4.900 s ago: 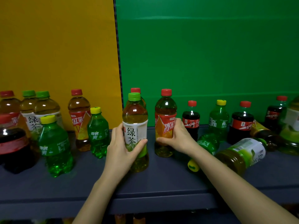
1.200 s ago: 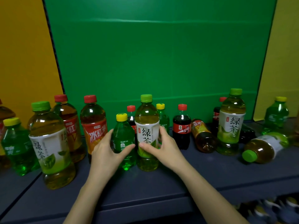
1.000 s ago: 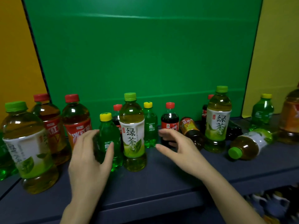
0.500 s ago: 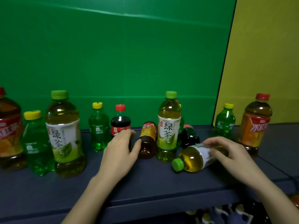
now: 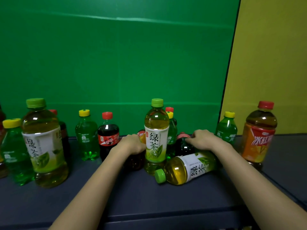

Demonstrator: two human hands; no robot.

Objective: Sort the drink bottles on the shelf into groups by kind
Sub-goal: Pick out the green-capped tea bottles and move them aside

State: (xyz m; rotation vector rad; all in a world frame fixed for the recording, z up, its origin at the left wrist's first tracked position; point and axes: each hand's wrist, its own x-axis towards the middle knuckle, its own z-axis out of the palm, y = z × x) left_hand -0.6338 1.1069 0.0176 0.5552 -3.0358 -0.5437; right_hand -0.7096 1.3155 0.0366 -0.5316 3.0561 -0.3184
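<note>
On the dark shelf (image 5: 149, 198) my left hand (image 5: 132, 144) curls over a brown iced-tea bottle (image 5: 134, 161) lying on its side, left of an upright green-tea bottle (image 5: 156, 138). My right hand (image 5: 205, 140) reaches over a lying green-tea bottle (image 5: 187, 168), and its fingers curl on a dark cola bottle (image 5: 182, 146) lying behind it. Most of both held bottles is hidden by my hands and the bottles in front.
At the left stand a large green-tea bottle (image 5: 43, 143), two green soda bottles (image 5: 86, 135) (image 5: 13, 150) and an upright cola (image 5: 108, 133). A green soda (image 5: 226, 128) and an orange-labelled iced tea (image 5: 259, 135) stand at the right. Green and yellow panels back the shelf.
My view has swung right along the shelf. My left hand closed onto the lying iced-tea bottle. My right hand left the lying green tea and went back to the lying cola.
</note>
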